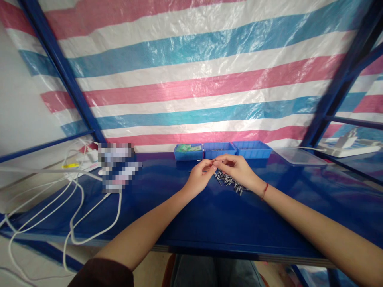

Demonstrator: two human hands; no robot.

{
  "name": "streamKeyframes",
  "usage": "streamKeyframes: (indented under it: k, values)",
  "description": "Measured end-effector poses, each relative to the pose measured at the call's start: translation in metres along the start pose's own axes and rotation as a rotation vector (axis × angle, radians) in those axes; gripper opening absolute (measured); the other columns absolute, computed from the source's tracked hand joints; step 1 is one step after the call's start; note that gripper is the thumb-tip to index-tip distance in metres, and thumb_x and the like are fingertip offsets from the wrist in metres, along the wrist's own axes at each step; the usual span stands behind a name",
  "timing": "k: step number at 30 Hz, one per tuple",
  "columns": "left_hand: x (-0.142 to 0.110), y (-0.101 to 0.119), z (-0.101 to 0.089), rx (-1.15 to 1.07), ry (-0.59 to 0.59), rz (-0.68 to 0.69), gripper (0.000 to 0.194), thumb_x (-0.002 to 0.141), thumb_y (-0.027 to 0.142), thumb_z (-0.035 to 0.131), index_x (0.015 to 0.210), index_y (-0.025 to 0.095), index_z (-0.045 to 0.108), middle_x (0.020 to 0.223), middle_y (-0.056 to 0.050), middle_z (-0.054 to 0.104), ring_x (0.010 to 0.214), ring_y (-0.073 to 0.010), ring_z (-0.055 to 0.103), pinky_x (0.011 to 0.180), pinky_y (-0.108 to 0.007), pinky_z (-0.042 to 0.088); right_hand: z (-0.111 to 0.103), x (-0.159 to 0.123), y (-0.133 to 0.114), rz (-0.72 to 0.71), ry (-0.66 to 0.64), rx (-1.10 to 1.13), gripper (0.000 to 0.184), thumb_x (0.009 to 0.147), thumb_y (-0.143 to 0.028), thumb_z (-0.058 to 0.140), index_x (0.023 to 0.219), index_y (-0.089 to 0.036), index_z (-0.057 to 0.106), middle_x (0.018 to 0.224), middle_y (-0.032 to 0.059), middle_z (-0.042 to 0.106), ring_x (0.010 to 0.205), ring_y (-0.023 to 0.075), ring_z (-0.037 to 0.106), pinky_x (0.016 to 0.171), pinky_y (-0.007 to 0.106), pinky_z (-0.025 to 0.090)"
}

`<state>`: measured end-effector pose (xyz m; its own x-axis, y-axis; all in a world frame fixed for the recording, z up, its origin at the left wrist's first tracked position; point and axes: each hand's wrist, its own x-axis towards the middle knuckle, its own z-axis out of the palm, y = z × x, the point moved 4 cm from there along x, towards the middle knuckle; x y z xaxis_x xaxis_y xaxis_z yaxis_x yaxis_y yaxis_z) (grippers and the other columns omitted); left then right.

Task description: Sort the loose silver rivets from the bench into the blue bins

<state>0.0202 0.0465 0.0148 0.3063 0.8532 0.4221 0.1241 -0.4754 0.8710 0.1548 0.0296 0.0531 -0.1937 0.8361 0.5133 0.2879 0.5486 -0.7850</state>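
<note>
My left hand (200, 175) and my right hand (237, 169) meet above the blue table, fingertips pinched together. Something tiny sits between the fingertips, too small for me to name. A thin metal piece (199, 160) shows at the far side of my left fingers; whether it is held or lies on the table I cannot tell. Under and beside my right hand spreads a pile of short metal pins (229, 179), silvery with dark parts, partly hidden by that hand.
Behind my hands stand three blue bins: one with green packets (188, 148), a middle bin (219, 154) with small metal parts, and a right bin (254, 153). A clear lid (301, 156) lies to the right. White cables (80, 215) loop at the left. Striped sheeting (191, 87) hangs behind.
</note>
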Motion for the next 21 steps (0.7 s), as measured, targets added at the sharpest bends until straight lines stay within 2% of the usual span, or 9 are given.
streamKeyframes:
  k: [7, 13, 18, 21]
  values:
    - [-0.0003, 0.0022, 0.0027, -0.095, -0.029, -0.048, 0.028, 0.08, 0.037, 0.056, 0.096, 0.014, 0.059, 0.092, -0.006, 0.065, 0.083, -0.0148, 0.06, 0.069, -0.024, 0.045, -0.0001, -0.0006, -0.0004, -0.062, 0.012, -0.072, 0.024, 0.076, -0.04, 0.06, 0.081, -0.017, 0.068, 0.081, 0.0064, 0.067, 0.069, 0.017, 0.06, 0.062, 0.031, 0.048]
    - [0.0012, 0.0023, 0.0006, -0.077, -0.004, -0.028, 0.027, 0.079, 0.039, 0.057, 0.089, 0.014, 0.058, 0.085, -0.005, 0.064, 0.08, -0.015, 0.06, 0.067, -0.024, 0.045, -0.0003, 0.0, 0.0009, -0.079, 0.027, -0.084, 0.023, 0.077, -0.038, 0.06, 0.08, -0.018, 0.069, 0.072, 0.0039, 0.064, 0.058, 0.0126, 0.054, 0.053, 0.027, 0.043]
    - [0.0012, 0.0046, 0.0018, -0.143, -0.032, -0.047, 0.028, 0.078, 0.041, 0.058, 0.088, 0.015, 0.056, 0.084, -0.004, 0.063, 0.078, -0.0146, 0.061, 0.068, -0.025, 0.046, -0.0017, -0.0019, -0.0061, -0.16, -0.009, -0.103, 0.02, 0.078, -0.035, 0.058, 0.084, -0.019, 0.069, 0.081, 0.0048, 0.064, 0.058, 0.0103, 0.053, 0.052, 0.025, 0.042]
    - [0.0019, 0.0062, -0.003, -0.125, 0.052, -0.017, 0.027, 0.077, 0.039, 0.06, 0.087, 0.015, 0.055, 0.081, -0.003, 0.063, 0.072, -0.0127, 0.06, 0.065, -0.023, 0.046, -0.0048, -0.0015, -0.0065, -0.167, 0.004, -0.108, 0.02, 0.077, -0.033, 0.058, 0.084, -0.018, 0.068, 0.084, 0.0051, 0.065, 0.06, 0.0106, 0.054, 0.053, 0.025, 0.042]
